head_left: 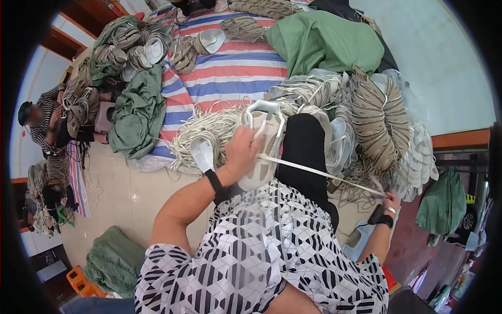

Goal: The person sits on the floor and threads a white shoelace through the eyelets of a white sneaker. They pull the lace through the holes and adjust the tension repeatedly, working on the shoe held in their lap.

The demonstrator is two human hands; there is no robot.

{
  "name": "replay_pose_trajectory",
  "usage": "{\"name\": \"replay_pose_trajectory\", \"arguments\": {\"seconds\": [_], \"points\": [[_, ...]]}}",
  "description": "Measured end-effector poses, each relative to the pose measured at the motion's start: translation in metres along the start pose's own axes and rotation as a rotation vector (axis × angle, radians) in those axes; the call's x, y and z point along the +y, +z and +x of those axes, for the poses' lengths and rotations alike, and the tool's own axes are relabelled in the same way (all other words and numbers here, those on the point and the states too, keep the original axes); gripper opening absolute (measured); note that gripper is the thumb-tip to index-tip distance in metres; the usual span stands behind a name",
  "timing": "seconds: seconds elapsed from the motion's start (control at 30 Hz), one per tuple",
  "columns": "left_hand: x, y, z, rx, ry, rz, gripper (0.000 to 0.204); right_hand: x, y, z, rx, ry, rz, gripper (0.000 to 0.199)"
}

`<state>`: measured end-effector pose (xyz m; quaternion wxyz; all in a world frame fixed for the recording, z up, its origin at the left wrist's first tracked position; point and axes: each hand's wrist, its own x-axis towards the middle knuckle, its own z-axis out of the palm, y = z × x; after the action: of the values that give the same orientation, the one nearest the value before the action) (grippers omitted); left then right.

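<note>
On my lap lies a white and beige shoe upper with a pale collar. My left hand is closed on its side, fingers wrapped over the edge. A flat cream shoelace runs taut from the upper, by my left hand, out to the right. My right hand is closed on the far end of that lace, held well away from the upper. Just left of the upper is a loose heap of cream laces, with a white-lined shoe upper lying against it.
Bundled beige uppers are stacked at right, beneath a green cloth sack. A striped sheet covers the floor ahead. Another green sack lies left of it. At far left a person sits by more uppers. An orange stool stands lower left.
</note>
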<state>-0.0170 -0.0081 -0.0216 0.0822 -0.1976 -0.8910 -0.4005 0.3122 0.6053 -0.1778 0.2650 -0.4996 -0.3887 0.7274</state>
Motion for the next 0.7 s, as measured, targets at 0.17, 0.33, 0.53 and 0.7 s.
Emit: {"name": "replay_pose_trajectory", "arguments": {"seconds": [0.17, 0.33, 0.53, 0.7], "points": [[-0.005, 0.011, 0.002, 0.020, 0.004, -0.176, 0.019, -0.080, -0.085, 0.022, 0.217, -0.205, -0.998, 0.057], [-0.067, 0.007, 0.021, 0.019, -0.280, -0.271, 0.026, -0.266, -0.145, 0.027, 0.748, 0.034, -1.232, 0.035], [-0.239, -0.174, 0.016, 0.679, -0.775, -0.858, 0.026, -0.244, -0.100, 0.015, 0.013, -0.669, -1.503, 0.054], [-0.280, -0.428, -0.021, 0.153, -0.325, 0.968, 0.018, -0.064, 0.177, -0.029, -0.468, -0.125, -0.454, 0.052]]}}
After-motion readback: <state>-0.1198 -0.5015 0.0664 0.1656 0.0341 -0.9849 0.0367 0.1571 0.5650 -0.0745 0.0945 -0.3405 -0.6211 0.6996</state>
